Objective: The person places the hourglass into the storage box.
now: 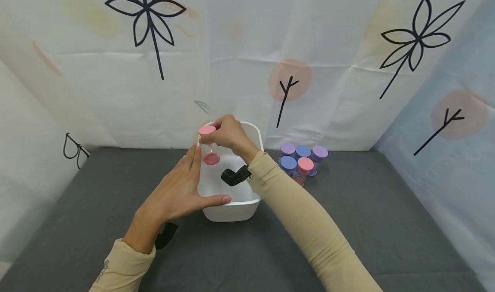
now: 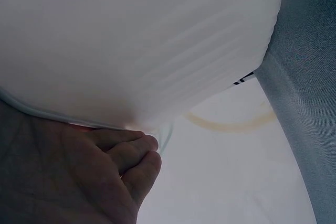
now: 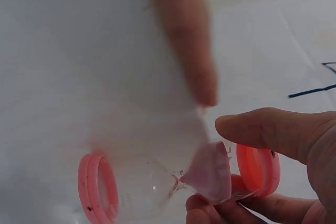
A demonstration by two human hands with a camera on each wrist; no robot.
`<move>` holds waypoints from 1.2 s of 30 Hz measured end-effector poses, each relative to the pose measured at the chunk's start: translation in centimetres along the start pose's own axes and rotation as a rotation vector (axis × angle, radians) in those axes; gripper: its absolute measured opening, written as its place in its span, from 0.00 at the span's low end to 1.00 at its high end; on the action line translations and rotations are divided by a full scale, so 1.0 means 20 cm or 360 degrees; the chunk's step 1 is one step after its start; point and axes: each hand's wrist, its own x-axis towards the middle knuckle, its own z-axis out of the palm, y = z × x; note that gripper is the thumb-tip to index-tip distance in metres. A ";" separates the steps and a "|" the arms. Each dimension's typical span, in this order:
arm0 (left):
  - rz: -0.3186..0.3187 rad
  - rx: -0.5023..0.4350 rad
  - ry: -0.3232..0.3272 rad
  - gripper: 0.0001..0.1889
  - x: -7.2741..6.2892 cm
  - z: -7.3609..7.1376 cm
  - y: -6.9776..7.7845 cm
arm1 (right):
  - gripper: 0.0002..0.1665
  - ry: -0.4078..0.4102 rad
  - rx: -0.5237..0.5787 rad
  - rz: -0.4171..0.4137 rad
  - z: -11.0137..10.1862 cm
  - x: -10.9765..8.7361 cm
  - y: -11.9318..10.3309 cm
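Beige sleeves (image 1: 305,221) nearest cam. L hand (image 1: 179,193), fingers straight, thumb spread, touches white bin's (image 1: 230,213) L & near rim. R hand (image 1: 230,135) pinches pink-capped hourglass (image 1: 211,158) by top end at bin's far L; can't tell if base touches floor. 5 other hourglasses (image 1: 303,151) R of bin.

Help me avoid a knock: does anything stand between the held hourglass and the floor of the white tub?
Nothing visible does. The hourglass, held by the right grip, shows against the bare inside of the white tub; the spot right behind it is hidden. The left grip lies at the tub's edge, not beneath the hourglass.
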 end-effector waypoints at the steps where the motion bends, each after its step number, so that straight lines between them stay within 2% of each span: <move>1: 0.0002 0.0000 0.0000 0.73 0.00 0.00 0.00 | 0.10 0.0003 0.0002 0.0000 0.01 0.00 0.01; 9: -0.0006 -0.0011 0.0004 0.73 0.01 0.00 0.01 | 0.13 -0.0008 0.0122 -0.0001 0.02 0.01 0.06; 14: -0.0013 -0.0020 0.0003 0.73 0.01 0.00 0.01 | 0.13 0.0011 0.0125 -0.0009 0.02 0.02 0.09; 28: -0.0011 0.0000 0.0014 0.73 0.01 0.00 0.01 | 0.15 0.0187 -0.0083 -0.0006 0.06 0.04 0.11; 36: -0.0031 -0.0012 -0.0001 0.73 0.01 0.01 0.01 | 0.12 0.0201 -0.0217 0.0038 0.07 0.06 0.12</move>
